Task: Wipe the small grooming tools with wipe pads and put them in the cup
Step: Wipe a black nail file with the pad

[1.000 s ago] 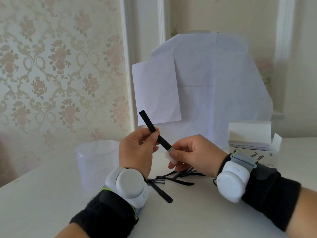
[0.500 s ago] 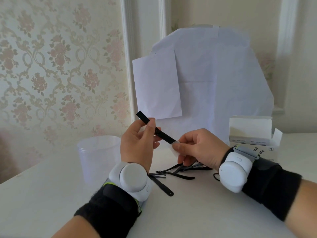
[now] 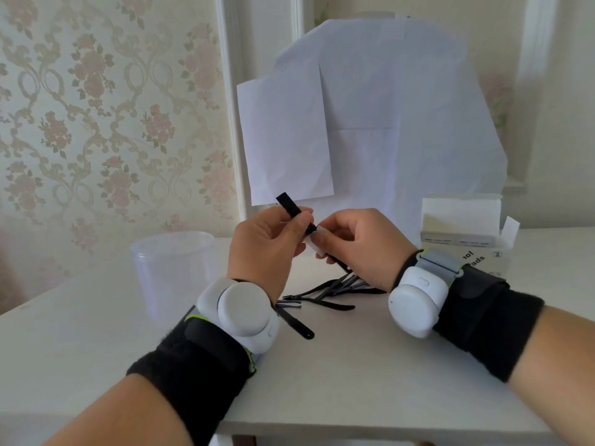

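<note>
While the head view looks down, two hands are seen close together above the white surface [image 3: 354, 375]. A thin black tool [image 3: 287, 204] is held by the left hand [image 3: 264, 249]. It is pinched between the thumb and the fingers, so this grip is closed around the tool. The top end of the tool sticks up and leans to the left. The lower part runs down to the right and is hidden behind the right hand [image 3: 360, 249]. A small white wipe pad [image 3: 314, 246] is pinched around the tool by the right hand, so that grip is closed on the pad. The pad touches the tool just beside the left thumb.

More dark tools [image 3: 325, 296] are lying in a loose pile on the surface, under and just behind the hands. One long black tool [image 3: 296, 325] lies apart from the pile, partly hidden by the left wrist. A clear plastic cup [image 3: 174, 268] is standing upright to the left, near the left hand. What is inside it cannot be told.

An open white box [image 3: 463, 243] is standing on the right, behind the right wrist. White round devices [image 3: 244, 312] on black bands are worn on both wrists. Sheets of white paper [image 3: 386, 117] are set up behind the hands, against a wall with a flower pattern [image 3: 96, 107].
</note>
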{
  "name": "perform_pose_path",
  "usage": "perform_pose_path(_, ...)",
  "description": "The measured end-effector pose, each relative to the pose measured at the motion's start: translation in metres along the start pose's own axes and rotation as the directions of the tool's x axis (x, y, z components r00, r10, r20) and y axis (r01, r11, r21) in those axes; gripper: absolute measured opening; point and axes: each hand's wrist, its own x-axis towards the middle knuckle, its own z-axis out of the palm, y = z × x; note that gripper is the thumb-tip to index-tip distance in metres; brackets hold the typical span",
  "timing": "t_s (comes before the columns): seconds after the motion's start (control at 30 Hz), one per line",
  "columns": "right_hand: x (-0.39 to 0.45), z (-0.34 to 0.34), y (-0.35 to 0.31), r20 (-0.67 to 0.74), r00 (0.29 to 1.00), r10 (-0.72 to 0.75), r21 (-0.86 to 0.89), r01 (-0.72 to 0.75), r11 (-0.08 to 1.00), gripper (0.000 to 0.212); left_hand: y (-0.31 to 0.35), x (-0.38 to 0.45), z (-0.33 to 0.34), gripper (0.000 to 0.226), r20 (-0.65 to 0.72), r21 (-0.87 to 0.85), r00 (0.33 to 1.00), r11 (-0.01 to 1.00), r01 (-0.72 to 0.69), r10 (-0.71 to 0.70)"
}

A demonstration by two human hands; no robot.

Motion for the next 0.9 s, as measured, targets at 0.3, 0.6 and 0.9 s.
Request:
perform_pose_path(0.3, 0.007, -0.008, 0.006, -0.161, 0.981, -0.106, -0.283, 0.057, 0.957, 0.013, 0.005, -0.003, 0.000, 0.008, -0.085, 0.314, 0.996, 0.949, -0.004, 0.033)
perform_pose_path(0.6, 0.007, 0.001, 0.008, -0.195, 0.970, -0.146, -0.319, 0.078, 0.944, 0.020, 0.006, -0.003, 0.000, 0.020, -0.062, 0.469, 0.998, 0.883, 0.004, 0.028)
perform_pose_path(0.9, 0.004, 0.004, 0.003, -0.118, 0.992, -0.044, -0.180, 0.022, 0.983, 0.030, 0.009, -0.002, -0.006, 0.023, -0.097, 0.092, 0.989, 0.989, 0.118, -0.109)
